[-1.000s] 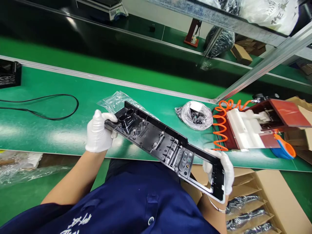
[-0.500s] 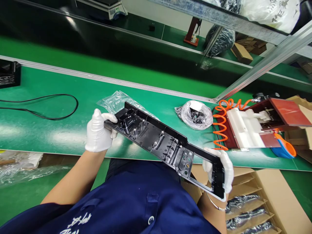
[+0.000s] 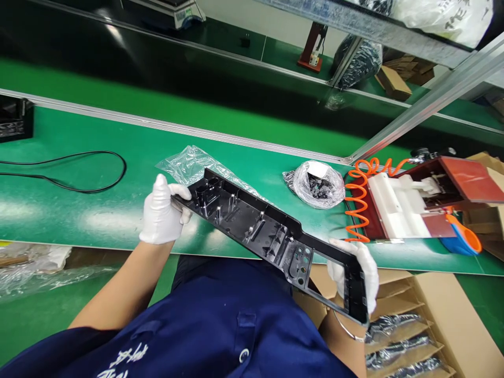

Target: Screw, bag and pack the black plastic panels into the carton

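Observation:
A long black plastic housing [image 3: 252, 223] is held between my two white-gloved hands, its ribbed, hollow inner side facing me. It slants from upper left to lower right, above the front edge of the green bench. My left hand [image 3: 163, 212] pinches its left end, thumb on top. At the right end, where a rectangular window opens through the part, my right hand [image 3: 364, 273] grips the outer wall; some of its fingers show through the window. Behind the housing, a clear plastic bag [image 3: 197, 160] lies on the bench.
A plastic-lined bowl of small black parts [image 3: 321, 184] stands right of centre. Beyond it are a coiled orange air hose [image 3: 357, 205] and a red-and-white fixture [image 3: 401, 205]. A black cable [image 3: 118, 178] lies left. Below right, a divided cardboard box [image 3: 452, 315] holds wrapped parts.
The housing has tilted slightly in my hands, so its inner face shows at a different angle. Both hands keep their hold and have shifted only a little.

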Available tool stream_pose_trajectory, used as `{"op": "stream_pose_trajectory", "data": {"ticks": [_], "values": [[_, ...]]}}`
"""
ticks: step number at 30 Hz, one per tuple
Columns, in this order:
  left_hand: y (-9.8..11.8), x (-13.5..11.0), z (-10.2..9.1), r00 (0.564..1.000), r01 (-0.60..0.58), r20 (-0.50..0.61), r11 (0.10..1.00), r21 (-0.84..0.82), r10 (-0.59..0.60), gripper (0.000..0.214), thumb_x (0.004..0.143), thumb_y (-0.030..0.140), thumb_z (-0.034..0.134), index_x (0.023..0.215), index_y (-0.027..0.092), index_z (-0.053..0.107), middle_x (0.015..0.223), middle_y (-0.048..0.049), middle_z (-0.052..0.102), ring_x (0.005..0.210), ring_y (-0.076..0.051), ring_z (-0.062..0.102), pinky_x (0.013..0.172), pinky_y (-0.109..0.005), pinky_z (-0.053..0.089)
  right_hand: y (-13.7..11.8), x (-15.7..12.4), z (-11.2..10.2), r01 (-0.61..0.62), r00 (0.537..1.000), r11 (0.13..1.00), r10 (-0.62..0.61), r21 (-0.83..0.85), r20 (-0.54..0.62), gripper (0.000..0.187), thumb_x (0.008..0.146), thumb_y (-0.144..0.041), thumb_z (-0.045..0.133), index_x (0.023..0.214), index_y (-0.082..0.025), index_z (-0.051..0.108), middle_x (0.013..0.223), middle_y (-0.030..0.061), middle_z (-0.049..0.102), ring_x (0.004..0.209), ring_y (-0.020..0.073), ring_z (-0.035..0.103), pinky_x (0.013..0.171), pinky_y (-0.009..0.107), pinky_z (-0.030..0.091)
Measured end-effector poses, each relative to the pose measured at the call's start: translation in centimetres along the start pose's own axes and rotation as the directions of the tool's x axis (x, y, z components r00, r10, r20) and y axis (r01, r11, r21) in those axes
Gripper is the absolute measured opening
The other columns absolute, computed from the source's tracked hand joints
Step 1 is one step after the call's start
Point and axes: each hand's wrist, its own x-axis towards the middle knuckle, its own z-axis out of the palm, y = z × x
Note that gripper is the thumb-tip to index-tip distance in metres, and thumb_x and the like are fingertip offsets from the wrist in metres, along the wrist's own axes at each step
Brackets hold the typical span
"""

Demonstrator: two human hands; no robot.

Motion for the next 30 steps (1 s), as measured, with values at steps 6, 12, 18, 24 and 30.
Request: {"op": "stream_pose_trajectory", "data": {"ticks": [6, 12, 18, 24, 30], "values": [[-0.3, 0.0, 0.0, 0.998, 0.057, 0.002, 0.998, 0.015, -0.057, 0.066, 0.083, 0.079, 0.044, 0.052, 0.022, 0.055, 0.027, -0.0001, 0.037, 0.021, -0.012, 0.031, 0.026, -0.029, 0.016, -0.7, 0.1, -0.2, -0.080, 0.993, 0.995, 0.074, 0.062, 0.096, 0.049, 0.093, -0.058, 0.043, 0.076, -0.025, 0.075, 0.048, 0.0052, 0.056, 0.056, 0.0248, 0.062, 0.055, 0.041, 0.048], [0.1, -0.1, 0.4, 0.992, 0.127, -0.027, 0.992, 0.012, -0.127, 0.064, 0.085, 0.073, 0.043, 0.050, 0.021, 0.055, 0.026, -0.0004, 0.035, 0.020, -0.012, 0.030, 0.025, -0.027, 0.016, 0.0, -0.2, -0.5, -0.006, 0.998, 1.000, 0.006, -0.003, 0.068, 0.054, 0.097, -0.061, 0.037, 0.085, -0.024, 0.075, 0.064, 0.0080, 0.068, 0.066, 0.0262, 0.068, 0.063, 0.044, 0.055], [0.7, 0.2, 0.7, 0.978, 0.171, -0.101, 0.980, -0.103, -0.181, 0.041, 0.083, 0.046, 0.053, 0.051, 0.020, 0.052, 0.042, -0.0003, 0.048, 0.026, -0.011, 0.035, 0.022, -0.027, 0.012, -1.2, -1.4, 0.8, -0.037, 0.999, 0.998, 0.036, 0.059, 0.017, 0.057, 0.097, -0.060, 0.034, 0.083, -0.022, 0.074, 0.075, 0.0082, 0.072, 0.070, 0.0241, 0.070, 0.070, 0.042, 0.057], [0.3, 0.8, 0.5, 0.960, 0.016, -0.272, 0.985, -0.174, -0.063, 0.027, 0.077, 0.033, 0.052, 0.053, 0.020, 0.049, 0.049, 0.0015, 0.050, 0.040, -0.009, 0.040, 0.036, -0.022, 0.029, -1.2, -1.9, 1.2, 0.010, 1.000, 0.992, -0.009, 0.129, -0.003, 0.053, 0.097, -0.058, 0.040, 0.090, -0.022, 0.078, 0.055, 0.0028, 0.061, 0.054, 0.0191, 0.063, 0.056, 0.033, 0.050], [-0.3, 1.3, 0.4, 0.920, -0.197, -0.366, 0.972, -0.129, 0.138, 0.025, 0.073, 0.030, 0.052, 0.051, 0.019, 0.049, 0.050, 0.0006, 0.050, 0.053, -0.011, 0.047, 0.057, -0.026, 0.042, -0.4, -1.5, 0.6, -0.024, 0.998, 0.980, 0.013, 0.200, 0.056, 0.048, 0.097, -0.058, 0.043, 0.096, -0.025, 0.078, 0.053, 0.0002, 0.060, 0.044, 0.0149, 0.056, 0.044, 0.028, 0.042]]}}
